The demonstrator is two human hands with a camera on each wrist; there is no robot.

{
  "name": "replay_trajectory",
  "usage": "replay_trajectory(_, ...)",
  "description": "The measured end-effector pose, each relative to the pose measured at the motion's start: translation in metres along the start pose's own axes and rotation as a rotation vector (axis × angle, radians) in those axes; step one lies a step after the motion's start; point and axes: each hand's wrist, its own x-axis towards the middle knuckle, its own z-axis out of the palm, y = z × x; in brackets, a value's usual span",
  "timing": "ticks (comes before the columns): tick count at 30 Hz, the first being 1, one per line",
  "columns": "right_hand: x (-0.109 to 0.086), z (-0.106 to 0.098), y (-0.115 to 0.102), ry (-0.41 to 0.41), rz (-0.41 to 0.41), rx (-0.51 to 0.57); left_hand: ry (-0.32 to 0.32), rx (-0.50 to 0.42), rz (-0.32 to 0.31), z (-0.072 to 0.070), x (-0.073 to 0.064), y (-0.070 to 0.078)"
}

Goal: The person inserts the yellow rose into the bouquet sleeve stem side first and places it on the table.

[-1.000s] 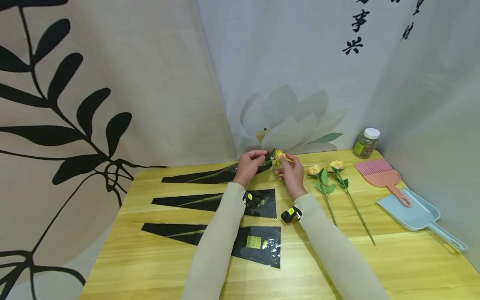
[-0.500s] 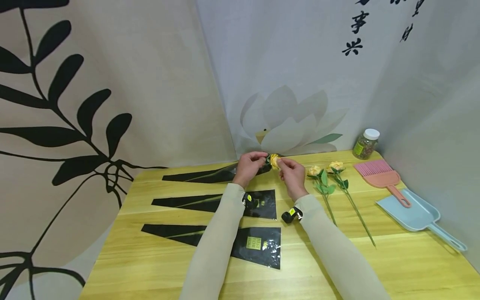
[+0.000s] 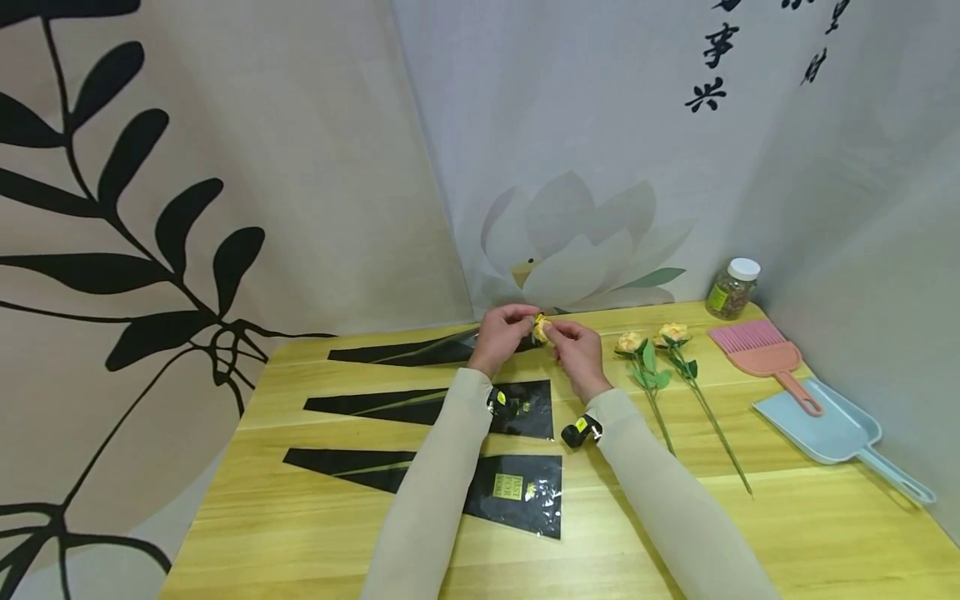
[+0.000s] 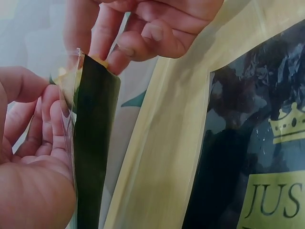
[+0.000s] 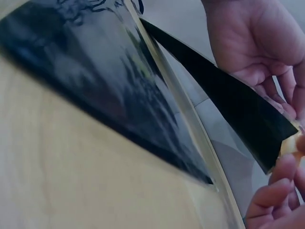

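Observation:
At the table's back edge, my left hand [image 3: 495, 340] pinches the mouth of a black tapered flower sleeve [image 3: 408, 353]. My right hand [image 3: 579, 354] pinches the head of a yellow rose [image 3: 541, 328] right at that mouth. Close up in the left wrist view, the sleeve [image 4: 95, 119] shows a clear front and a black back, held up between both hands. The rose's petals [image 5: 289, 144] peek from the sleeve's end beside the right fingertips in the right wrist view. Most of the rose's stem is hidden.
Two more black sleeves [image 3: 525, 404] [image 3: 517, 521] lie flat nearer the front. Two yellow roses [image 3: 630, 342] [image 3: 672, 332] lie to the right. Beyond are a lidded jar [image 3: 731, 290], a pink brush [image 3: 765, 357] and a blue dustpan [image 3: 821, 425]. Fabric hangs behind the table.
The yellow rose has moved left, its head now at the sleeve's mouth, with my right hand following it. My left hand has stayed almost in place at the sleeve.

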Motion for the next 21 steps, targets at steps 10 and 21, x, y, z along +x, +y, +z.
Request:
replay_trajectory(10, 0.0013, 0.0004, 0.0016, -0.043, -0.027, -0.043, 0.003, -0.024, 0.012, 0.0004, -0.0015, 0.0011)
replay_trajectory(21, 0.0048, 0.0016, -0.0007, -0.091, -0.01, -0.15, -0.002, 0.01, 0.005, -0.0007, -0.0034, 0.001)
